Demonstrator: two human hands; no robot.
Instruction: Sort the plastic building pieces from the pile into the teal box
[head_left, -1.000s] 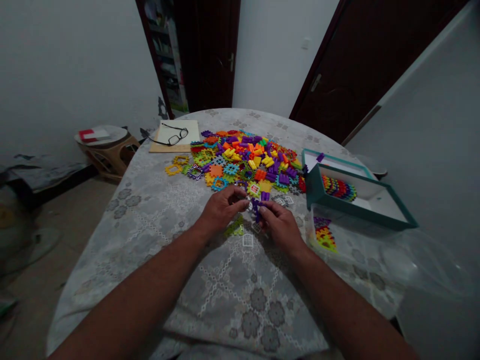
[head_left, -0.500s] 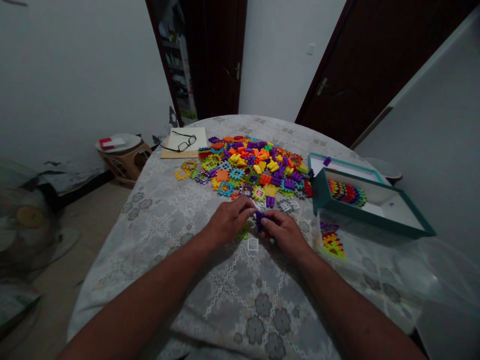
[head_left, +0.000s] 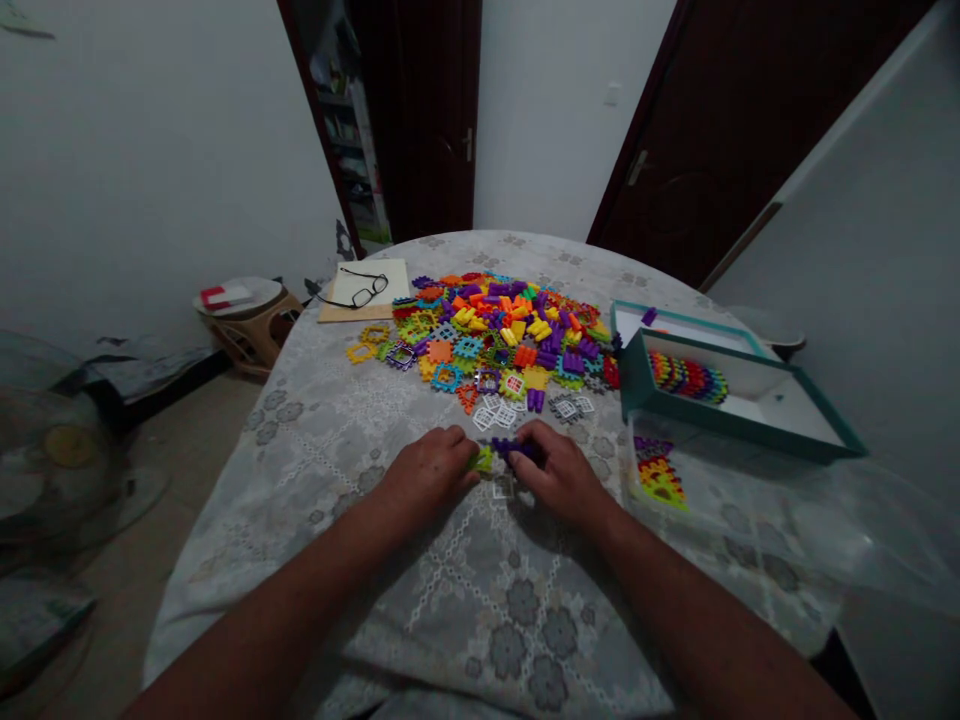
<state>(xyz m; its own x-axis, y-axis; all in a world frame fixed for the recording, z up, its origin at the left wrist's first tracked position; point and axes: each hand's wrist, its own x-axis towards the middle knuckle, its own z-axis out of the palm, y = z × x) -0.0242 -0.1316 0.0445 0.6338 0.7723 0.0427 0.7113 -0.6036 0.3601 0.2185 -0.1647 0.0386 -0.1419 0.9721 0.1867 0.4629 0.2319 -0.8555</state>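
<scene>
Left hand (head_left: 433,465): fingers closed on a lime-green piece (head_left: 484,459), low over the cloth near the middle
Right hand (head_left: 559,468): thumb and fingers gripping a purple piece (head_left: 504,446), just to the right of the green one
Joint: edges close together; whether they interlock, I cannot tell
Done: at most this pair brought together, by my reading
Left: most of the colourful pile (head_left: 517,320) lies loose beyond the hands, white window pieces (head_left: 498,411) on its near side
Teal box (head_left: 636,378): at the right, rows of toothed pieces inside
Clear container (head_left: 631,470): nearer than the box, triangular pieces in it
Table (head_left: 465,600): grey flowered cloth, eyeglasses (head_left: 364,297) on a pale pad (head_left: 394,275) at far left
Room: dim, pale walls, two dark doors at the far side, a stool (head_left: 247,305) at left
</scene>
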